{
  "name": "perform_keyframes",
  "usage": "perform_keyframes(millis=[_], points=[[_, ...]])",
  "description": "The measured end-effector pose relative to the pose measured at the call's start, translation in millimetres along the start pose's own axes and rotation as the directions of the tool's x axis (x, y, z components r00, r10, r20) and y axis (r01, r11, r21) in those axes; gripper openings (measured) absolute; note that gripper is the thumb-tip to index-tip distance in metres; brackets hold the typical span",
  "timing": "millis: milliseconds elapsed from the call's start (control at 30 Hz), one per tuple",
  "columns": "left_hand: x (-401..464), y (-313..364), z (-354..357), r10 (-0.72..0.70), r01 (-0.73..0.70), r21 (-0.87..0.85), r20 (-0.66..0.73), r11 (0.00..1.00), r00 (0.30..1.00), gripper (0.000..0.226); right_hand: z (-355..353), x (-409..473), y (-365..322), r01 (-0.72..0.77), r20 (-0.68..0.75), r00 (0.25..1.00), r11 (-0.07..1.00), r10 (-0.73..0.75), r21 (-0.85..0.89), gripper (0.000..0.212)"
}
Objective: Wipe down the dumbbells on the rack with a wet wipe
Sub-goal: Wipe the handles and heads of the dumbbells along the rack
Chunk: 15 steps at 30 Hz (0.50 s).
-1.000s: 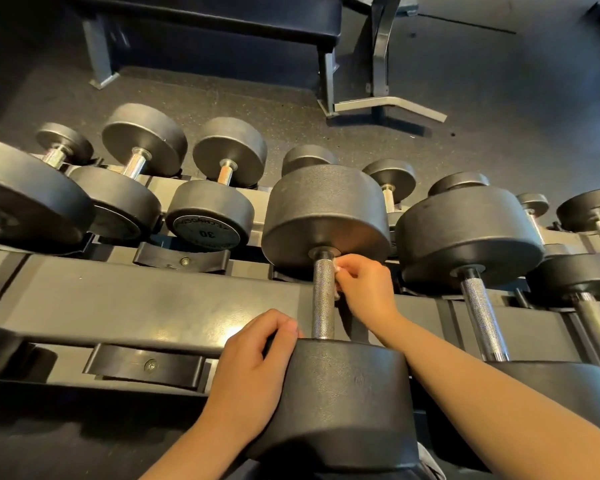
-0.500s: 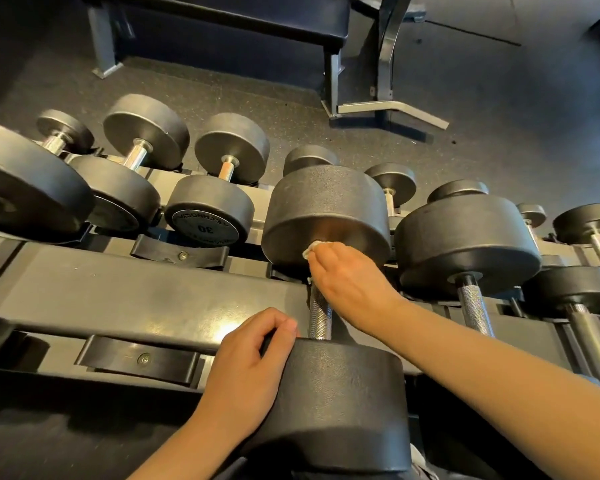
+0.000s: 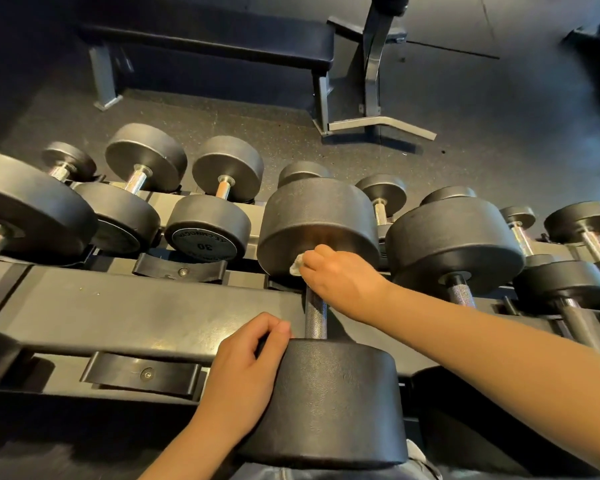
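Observation:
A large black dumbbell (image 3: 321,400) lies across the top rail of the rack (image 3: 118,310), its knurled steel handle (image 3: 315,318) pointing away from me. My right hand (image 3: 340,277) pinches a small white wet wipe (image 3: 297,264) and presses it against the lower inner face of the dumbbell's far head (image 3: 317,216). My left hand (image 3: 245,372) rests curled on the left side of the near head, thumb and fingers at its upper edge. Much of the wipe is hidden under my fingers.
More black dumbbells sit to the right (image 3: 454,244) and left (image 3: 32,209), with smaller ones, one marked 30 (image 3: 205,233), on the lower tier. A flat bench (image 3: 205,43) and a metal stand base (image 3: 381,124) are on the dark rubber floor beyond.
My right hand has left the handle and carried the wipe up onto the inner face of the far head, sliding it leftward. My left hand has stayed on the near head.

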<state>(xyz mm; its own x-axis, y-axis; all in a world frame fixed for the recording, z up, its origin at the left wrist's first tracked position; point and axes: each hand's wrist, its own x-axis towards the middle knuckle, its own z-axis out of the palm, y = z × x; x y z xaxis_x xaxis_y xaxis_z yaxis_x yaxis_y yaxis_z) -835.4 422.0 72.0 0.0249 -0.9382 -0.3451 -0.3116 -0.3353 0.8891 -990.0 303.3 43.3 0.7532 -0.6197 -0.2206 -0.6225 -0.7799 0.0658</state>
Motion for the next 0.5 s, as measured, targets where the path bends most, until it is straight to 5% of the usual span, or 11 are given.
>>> perform_keyframes(millis=[133, 200, 300, 367, 433, 500], points=[[-0.7, 2.2, -0.9, -0.003, 0.003, 0.0, 0.004, 1.0, 1.0, 0.028, 11.4, -5.1, -1.2, -0.179, -0.017, 0.983, 0.966, 0.185, 0.185, 0.033], [-0.6, 2.3, -0.4, -0.008, 0.008, 0.011, 0.007, 1.0, 1.0, 0.028, 24.9, -16.0, -5.1, -0.323, -0.081, 0.92, 0.859, 0.383, 0.397, 0.034], [-0.7, 2.1, -1.0, -0.012, 0.012, 0.011, -0.002, 1.0, 1.0, 0.028, 32.4, -26.9, -13.0, -0.539, 0.203, 0.73, 0.368, 0.653, 0.758, 0.007], [-0.2, 2.4, -1.2, -0.012, 0.012, 0.007, 0.003, 1.0, 1.0, 0.028, 30.8, -25.1, -16.2, -0.569, 0.392, 0.588, 0.018, 0.708, 0.822, 0.011], [-0.2, 2.8, -1.4, -0.019, 0.019, -0.004, 0.007, 1.0, 1.0, 0.028, 27.2, -18.8, -13.8, -0.398, 0.572, 0.501, -0.414, 0.649, 0.819, 0.018], [-0.2, 2.3, -1.1, -0.018, 0.018, 0.009, 0.009, 1.0, 1.0, 0.027, 21.0, -16.5, -13.2, -0.182, 0.712, 0.527, -0.757, 0.463, 0.627, 0.022]])
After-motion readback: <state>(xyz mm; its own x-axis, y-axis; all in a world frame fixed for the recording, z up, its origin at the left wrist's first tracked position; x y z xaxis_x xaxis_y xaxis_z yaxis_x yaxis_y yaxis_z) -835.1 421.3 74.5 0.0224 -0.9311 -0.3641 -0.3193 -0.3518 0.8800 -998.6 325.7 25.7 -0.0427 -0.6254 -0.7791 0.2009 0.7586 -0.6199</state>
